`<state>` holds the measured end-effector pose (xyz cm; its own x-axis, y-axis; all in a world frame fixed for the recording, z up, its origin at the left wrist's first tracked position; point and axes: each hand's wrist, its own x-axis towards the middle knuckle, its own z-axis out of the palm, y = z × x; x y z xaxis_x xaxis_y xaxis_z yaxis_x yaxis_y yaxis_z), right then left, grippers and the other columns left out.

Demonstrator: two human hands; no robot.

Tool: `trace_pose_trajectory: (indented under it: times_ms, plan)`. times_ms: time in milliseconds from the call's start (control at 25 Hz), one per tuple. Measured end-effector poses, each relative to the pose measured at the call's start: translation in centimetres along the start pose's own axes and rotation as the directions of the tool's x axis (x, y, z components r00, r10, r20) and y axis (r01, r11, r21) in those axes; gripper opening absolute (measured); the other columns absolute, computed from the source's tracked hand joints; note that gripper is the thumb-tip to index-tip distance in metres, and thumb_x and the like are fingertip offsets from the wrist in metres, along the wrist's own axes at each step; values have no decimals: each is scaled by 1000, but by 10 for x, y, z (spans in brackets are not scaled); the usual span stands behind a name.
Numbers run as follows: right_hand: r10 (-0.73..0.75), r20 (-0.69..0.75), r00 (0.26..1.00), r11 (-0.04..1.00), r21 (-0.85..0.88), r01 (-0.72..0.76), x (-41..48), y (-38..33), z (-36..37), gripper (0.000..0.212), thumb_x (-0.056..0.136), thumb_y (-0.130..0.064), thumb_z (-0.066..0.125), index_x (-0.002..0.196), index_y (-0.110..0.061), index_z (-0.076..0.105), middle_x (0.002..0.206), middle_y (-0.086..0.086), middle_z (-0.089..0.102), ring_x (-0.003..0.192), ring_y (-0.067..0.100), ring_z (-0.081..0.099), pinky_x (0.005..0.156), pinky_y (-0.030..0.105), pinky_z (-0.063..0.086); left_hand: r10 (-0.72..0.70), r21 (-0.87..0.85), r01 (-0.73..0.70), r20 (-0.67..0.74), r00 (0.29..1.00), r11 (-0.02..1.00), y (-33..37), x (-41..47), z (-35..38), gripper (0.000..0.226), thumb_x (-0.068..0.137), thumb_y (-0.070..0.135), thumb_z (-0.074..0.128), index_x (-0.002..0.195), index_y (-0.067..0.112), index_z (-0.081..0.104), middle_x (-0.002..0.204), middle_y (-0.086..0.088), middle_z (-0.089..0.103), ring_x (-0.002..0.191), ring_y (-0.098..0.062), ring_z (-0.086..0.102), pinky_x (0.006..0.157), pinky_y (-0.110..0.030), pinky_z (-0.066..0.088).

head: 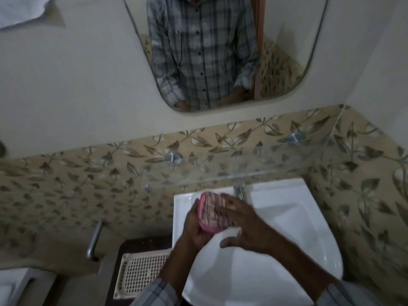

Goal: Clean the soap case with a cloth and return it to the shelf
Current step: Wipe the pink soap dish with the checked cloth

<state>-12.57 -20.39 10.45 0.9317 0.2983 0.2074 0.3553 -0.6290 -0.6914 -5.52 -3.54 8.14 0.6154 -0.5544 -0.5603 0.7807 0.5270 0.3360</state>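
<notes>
The pink soap case (209, 208), with a pale slatted insert, is held over the white sink (287, 217). My left hand (196, 233) grips it from below and from the left side. My right hand (249, 226) lies over its right part, fingers spread flat on the slats and thumb hanging free below. I see no cloth in either hand. The glass shelf (276, 166) runs along the tiled wall just above the sink, with nothing on the part I can see.
A tap (238, 191) stands at the sink's back edge behind the case. A white perforated basket (141, 272) lies on a dark surface to the left. A metal bar (95, 237) juts from the wall. A mirror (276, 62) hangs above, white fabric (24, 9) at top left.
</notes>
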Motion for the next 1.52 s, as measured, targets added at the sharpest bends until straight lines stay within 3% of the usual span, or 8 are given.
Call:
trace_pose_trajectory:
  times_ms: [160, 320, 400, 560, 720, 840, 1080, 1520]
  plan:
    - [-112, 202, 973, 942, -290, 168, -2, 26, -14, 118, 69, -58, 77, 157, -30, 3, 166, -3, -9, 152, 22, -10, 122, 40, -4, -62, 8, 62, 12, 998, 998, 8, 1, -6, 61, 94, 47, 41, 118, -2, 69, 122, -30, 65, 103, -46, 67, 91, -67, 47]
    - [-262, 214, 941, 903, -289, 317, 11, 24, -10, 85, 80, -4, 75, 152, -19, 32, 160, 5, 28, 148, 25, 27, 112, 48, 40, -151, 101, 150, 8, 988, 984, 11, 6, -2, 65, 91, 51, 48, 125, -4, 61, 116, -31, 67, 98, -45, 69, 88, -63, 52]
    - [-210, 213, 954, 943, -215, 255, 17, 21, -10, 84, 82, 9, 62, 153, -24, 31, 162, 1, 25, 147, 22, 28, 109, 42, 45, -153, 114, 152, -4, 988, 982, 16, 6, 0, 70, 86, 54, 52, 119, -6, 65, 117, -32, 66, 98, -47, 69, 86, -60, 54]
    - [-252, -59, 966, 964, -107, 245, 18, 22, -9, 60, 81, -4, 71, 138, -9, 54, 140, 14, 53, 125, 28, 53, 96, 46, 53, -148, 197, 153, -38, 988, 969, 21, 4, -1, 64, 91, 54, 45, 111, -1, 71, 113, -27, 69, 93, -42, 69, 90, -53, 47]
    - [-407, 56, 912, 892, -189, 410, 13, 18, 11, 56, 82, 0, 68, 136, -9, 54, 139, 13, 55, 127, 29, 51, 101, 43, 48, -205, 213, 207, -31, 978, 955, 25, -1, 5, 61, 88, 46, 47, 115, -5, 66, 101, -27, 70, 85, -40, 71, 77, -48, 60]
    - [-479, -1, 878, 838, -300, 457, 24, 37, -8, 37, 81, 8, 65, 117, -1, 69, 120, 20, 68, 104, 34, 67, 83, 44, 57, -233, 216, 235, -37, 972, 948, 23, -5, 6, 60, 86, 46, 49, 115, -4, 66, 101, -29, 68, 81, -42, 68, 64, -44, 60]
    - [-477, 57, 877, 850, -222, 477, 8, 30, 12, 36, 85, 5, 61, 119, -6, 68, 121, 14, 67, 110, 29, 61, 89, 39, 53, -267, 125, 265, 0, 964, 956, 27, -4, 3, 68, 83, 46, 50, 118, -11, 61, 105, -33, 67, 84, -45, 70, 72, -58, 59]
    - [-418, -58, 907, 853, -367, 370, 11, 31, 10, 35, 72, 4, 63, 99, -16, 72, 103, 5, 69, 97, 25, 61, 86, 37, 48, -112, 265, 137, -108, 988, 954, 27, -1, 4, 65, 96, 52, 45, 133, 0, 55, 104, -26, 71, 86, -39, 70, 73, -45, 59]
